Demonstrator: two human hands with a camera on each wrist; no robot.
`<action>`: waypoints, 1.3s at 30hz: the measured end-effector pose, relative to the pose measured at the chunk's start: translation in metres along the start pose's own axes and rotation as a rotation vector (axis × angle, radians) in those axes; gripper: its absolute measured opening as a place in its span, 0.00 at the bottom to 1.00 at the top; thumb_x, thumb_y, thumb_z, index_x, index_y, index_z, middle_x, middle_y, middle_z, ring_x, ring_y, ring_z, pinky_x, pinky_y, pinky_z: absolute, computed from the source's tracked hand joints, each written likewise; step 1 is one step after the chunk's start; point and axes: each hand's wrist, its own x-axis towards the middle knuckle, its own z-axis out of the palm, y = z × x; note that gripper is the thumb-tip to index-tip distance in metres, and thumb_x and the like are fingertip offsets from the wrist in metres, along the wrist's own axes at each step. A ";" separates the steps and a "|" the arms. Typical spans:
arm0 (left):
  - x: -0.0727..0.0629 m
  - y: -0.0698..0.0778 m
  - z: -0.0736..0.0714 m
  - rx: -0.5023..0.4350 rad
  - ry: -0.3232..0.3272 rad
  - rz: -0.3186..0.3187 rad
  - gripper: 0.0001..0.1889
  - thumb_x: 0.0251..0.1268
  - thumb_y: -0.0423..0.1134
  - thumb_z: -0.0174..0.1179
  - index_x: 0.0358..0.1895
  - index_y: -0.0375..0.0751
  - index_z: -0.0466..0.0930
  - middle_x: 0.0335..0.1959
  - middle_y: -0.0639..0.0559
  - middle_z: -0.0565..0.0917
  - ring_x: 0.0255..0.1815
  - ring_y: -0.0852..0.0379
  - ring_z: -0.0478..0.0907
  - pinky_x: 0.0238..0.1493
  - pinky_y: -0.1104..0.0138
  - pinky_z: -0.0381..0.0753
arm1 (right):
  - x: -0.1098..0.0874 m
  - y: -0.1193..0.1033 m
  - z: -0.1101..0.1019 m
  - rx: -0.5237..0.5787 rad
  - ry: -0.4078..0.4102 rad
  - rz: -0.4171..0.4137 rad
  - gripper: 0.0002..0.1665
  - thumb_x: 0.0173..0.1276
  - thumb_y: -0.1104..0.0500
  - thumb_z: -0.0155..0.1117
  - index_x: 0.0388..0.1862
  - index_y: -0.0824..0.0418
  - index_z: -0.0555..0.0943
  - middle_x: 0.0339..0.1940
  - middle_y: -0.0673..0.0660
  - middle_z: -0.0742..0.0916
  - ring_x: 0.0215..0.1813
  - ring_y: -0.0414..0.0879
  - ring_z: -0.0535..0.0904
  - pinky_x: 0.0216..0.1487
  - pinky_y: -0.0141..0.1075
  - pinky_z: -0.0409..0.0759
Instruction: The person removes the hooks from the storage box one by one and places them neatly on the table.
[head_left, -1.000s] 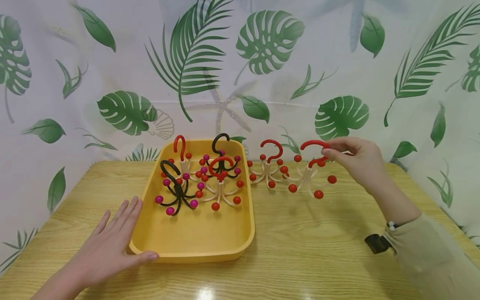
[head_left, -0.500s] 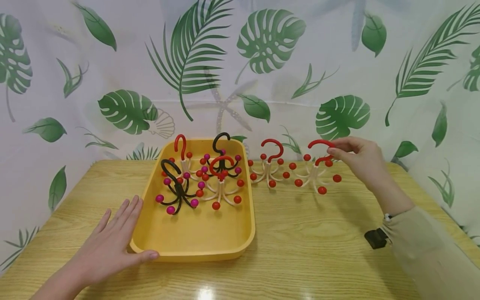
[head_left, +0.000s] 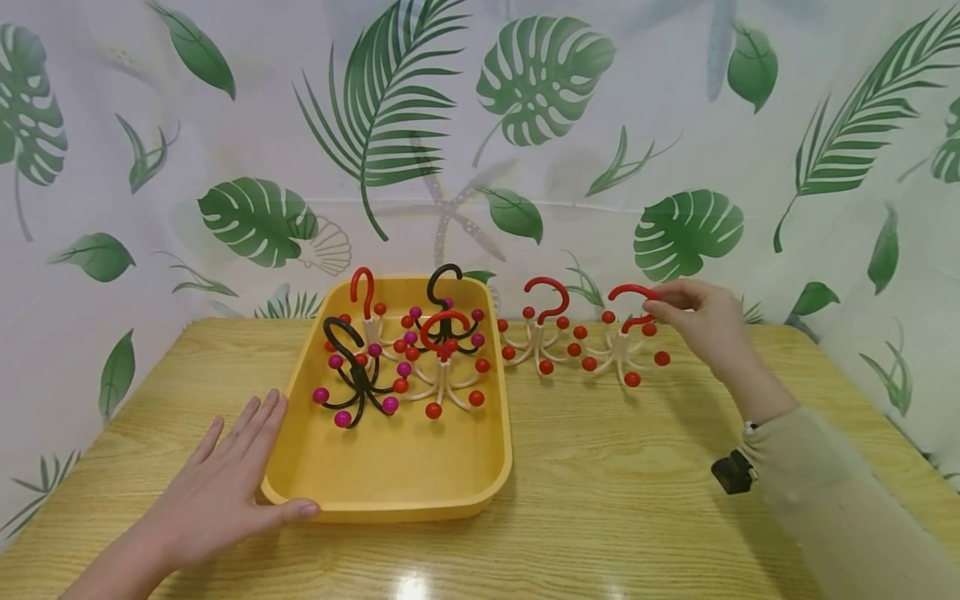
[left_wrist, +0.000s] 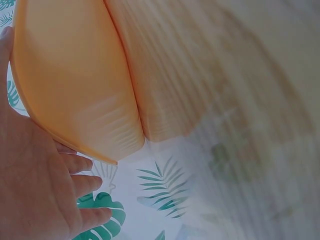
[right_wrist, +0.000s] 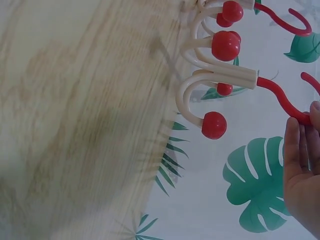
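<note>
My right hand [head_left: 701, 325] pinches the red hook of a claw hanger [head_left: 621, 346] with cream arms and red ball tips, held upright at the table's back right. The right wrist view shows the thumb and fingers on the curved red hook [right_wrist: 284, 99]. Whether its arms touch the table, I cannot tell. Just left of it stands a matching claw hanger [head_left: 536, 337]. My left hand [head_left: 217, 492] lies with spread, straight fingers along the left side of a yellow tray [head_left: 390, 475], its thumb on the front rim. In the left wrist view, the fingers touch the tray's outside.
Inside the tray stand two black claw hangers with magenta balls, one in front [head_left: 360, 379] and one behind [head_left: 446, 321]. Two red-hooked cream ones, a front one [head_left: 442, 375] and a rear one [head_left: 367, 329], stand there too. A leaf-print cloth [head_left: 480, 167] backs the wooden table [head_left: 615, 500].
The right hand carried the red-hooked claw hanger right and slightly back, then a little left again towards the standing one. The left hand and tray have stayed in place.
</note>
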 end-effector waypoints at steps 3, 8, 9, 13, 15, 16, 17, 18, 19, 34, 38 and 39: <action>0.000 0.000 0.000 0.000 0.000 0.000 0.62 0.51 0.76 0.52 0.76 0.36 0.35 0.77 0.40 0.40 0.76 0.40 0.37 0.70 0.49 0.22 | 0.001 0.001 0.002 -0.009 -0.005 0.002 0.22 0.67 0.48 0.64 0.49 0.64 0.82 0.42 0.62 0.87 0.38 0.37 0.77 0.31 0.28 0.74; 0.001 0.000 0.000 0.001 0.001 0.001 0.62 0.51 0.76 0.52 0.76 0.36 0.35 0.77 0.40 0.40 0.76 0.40 0.37 0.70 0.48 0.24 | 0.002 0.003 0.005 -0.026 0.001 0.001 0.22 0.67 0.47 0.64 0.49 0.63 0.83 0.41 0.62 0.87 0.36 0.35 0.77 0.30 0.29 0.75; 0.001 0.000 0.000 0.000 0.001 0.002 0.62 0.51 0.76 0.52 0.76 0.36 0.35 0.77 0.40 0.40 0.76 0.40 0.37 0.70 0.48 0.24 | 0.003 0.004 0.005 -0.024 0.002 0.006 0.22 0.67 0.48 0.64 0.49 0.63 0.82 0.41 0.62 0.87 0.35 0.35 0.77 0.30 0.29 0.75; 0.001 0.000 0.000 0.000 0.003 0.006 0.62 0.51 0.76 0.52 0.76 0.36 0.35 0.77 0.40 0.40 0.76 0.41 0.37 0.70 0.48 0.25 | 0.004 0.006 0.006 -0.014 0.002 0.018 0.22 0.66 0.49 0.64 0.49 0.64 0.82 0.42 0.63 0.87 0.33 0.29 0.77 0.31 0.27 0.75; 0.001 0.000 0.001 0.001 0.004 0.008 0.61 0.52 0.75 0.53 0.76 0.36 0.35 0.77 0.40 0.40 0.76 0.41 0.37 0.70 0.48 0.25 | 0.004 0.007 0.006 -0.010 0.004 0.020 0.22 0.66 0.49 0.65 0.49 0.65 0.82 0.42 0.64 0.87 0.32 0.27 0.77 0.31 0.26 0.75; 0.001 0.000 0.001 0.001 0.004 0.008 0.61 0.52 0.75 0.53 0.76 0.36 0.35 0.77 0.40 0.40 0.76 0.41 0.37 0.70 0.48 0.24 | 0.004 0.007 0.006 -0.011 0.002 0.018 0.22 0.66 0.49 0.65 0.49 0.65 0.82 0.42 0.64 0.87 0.32 0.27 0.76 0.31 0.25 0.75; 0.001 0.000 0.001 0.001 0.004 0.008 0.61 0.52 0.75 0.53 0.76 0.37 0.35 0.77 0.40 0.40 0.76 0.41 0.37 0.70 0.49 0.24 | 0.004 0.008 0.007 -0.007 0.003 0.018 0.22 0.66 0.49 0.65 0.49 0.65 0.82 0.42 0.65 0.87 0.32 0.26 0.76 0.31 0.25 0.75; 0.001 0.000 0.001 0.001 0.003 0.007 0.61 0.52 0.75 0.53 0.76 0.37 0.35 0.77 0.40 0.40 0.76 0.41 0.37 0.70 0.49 0.24 | 0.004 0.008 0.007 -0.007 0.002 0.015 0.22 0.66 0.49 0.65 0.49 0.66 0.82 0.42 0.65 0.86 0.32 0.26 0.76 0.31 0.25 0.75; 0.000 0.000 0.001 0.000 0.002 0.006 0.61 0.52 0.75 0.53 0.76 0.37 0.35 0.77 0.40 0.40 0.76 0.41 0.37 0.70 0.49 0.23 | 0.004 0.009 0.007 -0.006 0.002 0.013 0.22 0.66 0.50 0.65 0.49 0.66 0.82 0.43 0.65 0.86 0.32 0.26 0.76 0.31 0.24 0.74; 0.000 0.000 -0.001 -0.006 -0.002 0.000 0.62 0.52 0.76 0.52 0.76 0.36 0.34 0.77 0.40 0.40 0.76 0.39 0.38 0.70 0.46 0.27 | 0.005 0.011 0.007 -0.047 -0.015 -0.003 0.21 0.68 0.51 0.63 0.51 0.66 0.81 0.43 0.64 0.86 0.39 0.46 0.83 0.36 0.29 0.75; 0.000 0.000 -0.001 -0.008 -0.005 -0.003 0.62 0.52 0.76 0.52 0.76 0.36 0.35 0.77 0.39 0.41 0.76 0.39 0.38 0.70 0.45 0.28 | 0.005 0.011 0.007 -0.059 -0.017 -0.004 0.21 0.69 0.52 0.62 0.51 0.66 0.80 0.43 0.65 0.86 0.43 0.55 0.82 0.39 0.33 0.75; 0.000 0.000 -0.001 -0.007 -0.004 -0.003 0.62 0.52 0.76 0.52 0.76 0.36 0.35 0.77 0.39 0.41 0.76 0.39 0.38 0.70 0.45 0.28 | 0.005 0.011 0.006 -0.059 -0.016 -0.002 0.21 0.69 0.52 0.62 0.51 0.66 0.80 0.43 0.65 0.86 0.43 0.56 0.82 0.39 0.34 0.75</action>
